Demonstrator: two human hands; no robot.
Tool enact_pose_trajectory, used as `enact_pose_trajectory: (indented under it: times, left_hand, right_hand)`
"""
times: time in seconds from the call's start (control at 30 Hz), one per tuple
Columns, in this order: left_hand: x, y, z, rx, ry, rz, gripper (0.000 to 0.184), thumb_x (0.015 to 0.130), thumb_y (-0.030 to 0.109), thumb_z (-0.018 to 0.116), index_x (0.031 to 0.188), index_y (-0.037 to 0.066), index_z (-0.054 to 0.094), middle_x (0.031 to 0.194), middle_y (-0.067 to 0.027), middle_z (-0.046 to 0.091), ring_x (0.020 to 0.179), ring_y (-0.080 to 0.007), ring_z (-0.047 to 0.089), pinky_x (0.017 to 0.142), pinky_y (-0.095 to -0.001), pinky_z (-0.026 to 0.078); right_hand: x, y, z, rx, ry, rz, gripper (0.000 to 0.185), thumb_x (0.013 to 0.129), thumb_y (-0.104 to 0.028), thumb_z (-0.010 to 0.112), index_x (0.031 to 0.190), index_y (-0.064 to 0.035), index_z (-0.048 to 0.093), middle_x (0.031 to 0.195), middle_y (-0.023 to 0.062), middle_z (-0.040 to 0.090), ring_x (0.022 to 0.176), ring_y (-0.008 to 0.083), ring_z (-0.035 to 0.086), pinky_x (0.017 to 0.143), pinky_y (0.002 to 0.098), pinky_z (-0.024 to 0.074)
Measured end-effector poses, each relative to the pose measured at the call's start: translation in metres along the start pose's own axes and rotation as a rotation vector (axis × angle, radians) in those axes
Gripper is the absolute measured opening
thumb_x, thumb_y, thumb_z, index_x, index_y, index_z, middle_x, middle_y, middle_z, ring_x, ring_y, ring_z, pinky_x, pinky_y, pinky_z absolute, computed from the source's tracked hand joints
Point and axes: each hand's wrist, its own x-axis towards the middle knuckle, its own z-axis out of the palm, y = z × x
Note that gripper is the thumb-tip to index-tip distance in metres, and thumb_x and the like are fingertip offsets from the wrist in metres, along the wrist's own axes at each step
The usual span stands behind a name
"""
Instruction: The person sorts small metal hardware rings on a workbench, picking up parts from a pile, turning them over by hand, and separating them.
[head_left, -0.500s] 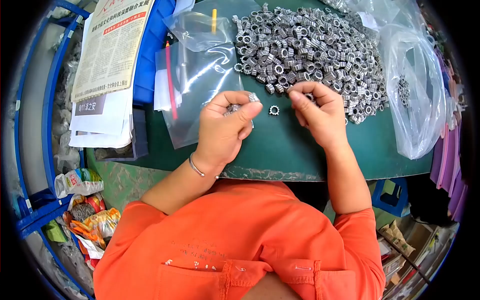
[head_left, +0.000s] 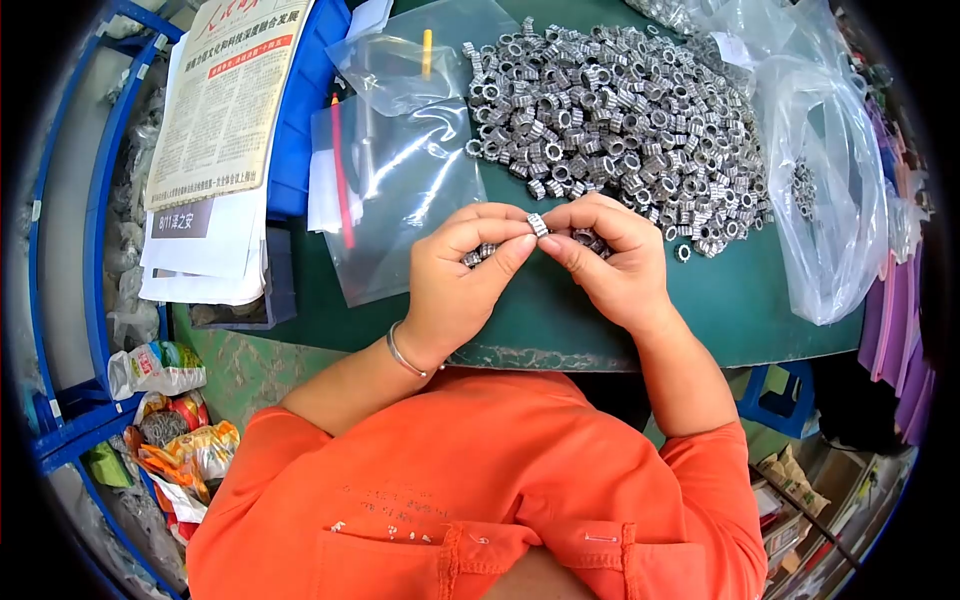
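Note:
Between my two hands, at the fingertips, is a small toothed metal ring (head_left: 538,225). My left hand (head_left: 455,280) pinches it with thumb and forefinger, and more metal rings (head_left: 480,254) show inside its curled fingers. From the other side, the thumb and forefinger of my right hand (head_left: 628,270) meet the same ring. Several rings (head_left: 590,241) also sit within the closed right fingers. Beyond both hands lies a large heap of similar toothed rings (head_left: 620,120) on the green tabletop (head_left: 560,320). One ring (head_left: 683,253) rests apart at the heap's near edge.
Left of the heap lie clear plastic bags (head_left: 400,180), a red pencil (head_left: 342,170) and a yellow stick (head_left: 427,55). A newspaper (head_left: 225,110) and papers lean by a blue bin (head_left: 305,130). At right is a clear bag (head_left: 825,200) with rings inside.
My right hand has moved left to meet the left hand at the fingertips. The loose ring that lay between the hands no longer shows on the tabletop.

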Motion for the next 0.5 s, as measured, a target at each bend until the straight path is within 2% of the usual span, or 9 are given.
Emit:
enact_pose_trajectory:
  times: [0.13,0.2,0.23,0.3,0.33,0.4,0.5]
  left_hand:
    - [0.0,-0.001,0.001,0.06,0.007,0.069,0.007,0.076,0.0,0.063,0.082,-0.001,0.064,0.09,-0.0101,0.062,0.082,-0.0157,0.059,0.072,-0.0242,0.047]
    - [0.0,-0.002,-0.001,0.123,-0.012,0.083,0.007,0.077,0.001,0.062,0.084,0.0,0.063,0.085,-0.0073,0.062,0.072,-0.0125,0.058,0.063,-0.0219,0.046]
    - [0.0,0.0,-0.001,0.11,-0.012,0.107,0.007,0.077,0.001,0.062,0.084,0.0,0.063,0.085,-0.0073,0.062,0.072,-0.0125,0.058,0.063,-0.0219,0.046]
    - [-0.001,0.006,0.002,-0.162,0.05,-0.329,0.008,0.08,0.004,0.061,0.087,0.0,0.061,0.074,-0.0037,0.058,0.055,-0.0069,0.051,0.048,-0.0186,0.04]
    - [0.0,0.007,0.003,-0.416,0.024,-0.407,0.009,0.083,0.007,0.059,0.089,0.001,0.058,0.064,-0.0002,0.052,0.046,-0.0029,0.039,0.039,-0.0171,0.029]
    - [0.004,0.011,0.002,-0.577,0.046,-0.508,0.009,0.084,0.007,0.057,0.088,-0.001,0.054,0.07,-0.0019,0.053,0.049,-0.0031,0.04,0.038,-0.016,0.029]
    - [0.003,0.013,-0.001,-0.668,0.004,-0.525,0.01,0.083,0.006,0.058,0.089,-0.001,0.054,0.078,-0.0056,0.056,0.052,-0.0034,0.041,0.039,-0.016,0.03]
  right_hand:
    - [-0.001,0.001,0.0,0.014,0.004,0.019,0.011,0.073,-0.006,0.067,0.083,-0.0017,0.064,0.074,0.0061,0.061,0.064,0.0137,0.055,0.057,0.024,0.0434]
    - [0.0,0.001,-0.001,-0.022,0.0,0.016,0.011,0.073,-0.006,0.067,0.082,-0.0017,0.063,0.074,0.0063,0.061,0.065,0.0145,0.056,0.058,0.0248,0.0437]
    - [0.0,0.003,-0.003,-0.027,0.001,-0.021,0.01,0.073,-0.006,0.067,0.081,-0.0017,0.063,0.074,0.0068,0.06,0.066,0.0158,0.056,0.059,0.0257,0.0441]
    - [-0.003,-0.006,-0.007,0.208,0.016,0.211,0.009,0.077,-0.006,0.064,0.084,-0.0009,0.061,0.074,0.005,0.06,0.058,0.0097,0.052,0.051,0.0217,0.0412]
    - [-0.002,-0.012,-0.01,0.366,0.041,0.359,0.009,0.079,-0.006,0.063,0.086,-0.0003,0.06,0.074,0.0045,0.06,0.054,0.0074,0.05,0.048,0.02,0.0395]
    - [0.008,-0.017,-0.018,0.577,0.093,0.39,0.01,0.082,-0.006,0.06,0.089,0.0008,0.058,0.075,0.0048,0.061,0.05,0.0042,0.045,0.043,0.0175,0.0352]
    - [0.035,-0.029,-0.042,0.536,0.0,0.456,0.011,0.082,-0.006,0.059,0.089,0.0023,0.058,0.076,0.0083,0.063,0.047,0.0051,0.043,0.04,0.0179,0.0325]
